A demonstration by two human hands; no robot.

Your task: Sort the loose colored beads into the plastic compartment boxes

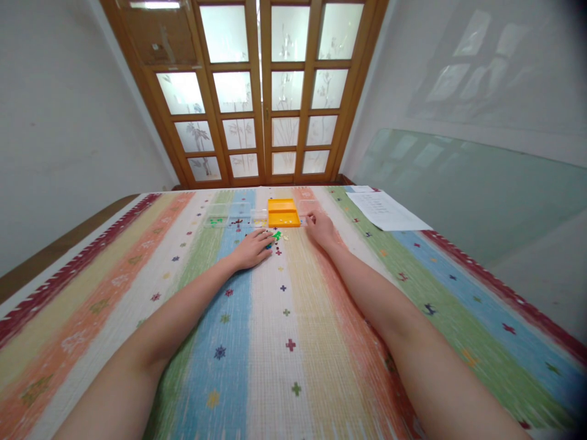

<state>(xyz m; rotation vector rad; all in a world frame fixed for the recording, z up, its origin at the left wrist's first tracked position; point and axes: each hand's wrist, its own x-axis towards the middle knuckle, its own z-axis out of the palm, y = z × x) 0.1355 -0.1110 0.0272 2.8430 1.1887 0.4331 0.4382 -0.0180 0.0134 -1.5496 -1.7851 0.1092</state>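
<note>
Fingers of the left hand (254, 249) lie outstretched and slightly parted near the frame's centre, partly hiding green pieces (277, 234) on the tabletop (270, 366); those of the right hand (320, 228), right of centre, curl close together, and I cannot tell whether they grip anything. Between and slightly above them, the orange box (276, 206) lies open, its pale bits (282, 220) too small to identify. Right-hand fingers partly cover a faint clear case (307, 205).

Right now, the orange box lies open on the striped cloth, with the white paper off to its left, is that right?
Not quite: the head view shows the white paper off to the right of the orange box. The box does lie open on the striped cloth.
</note>
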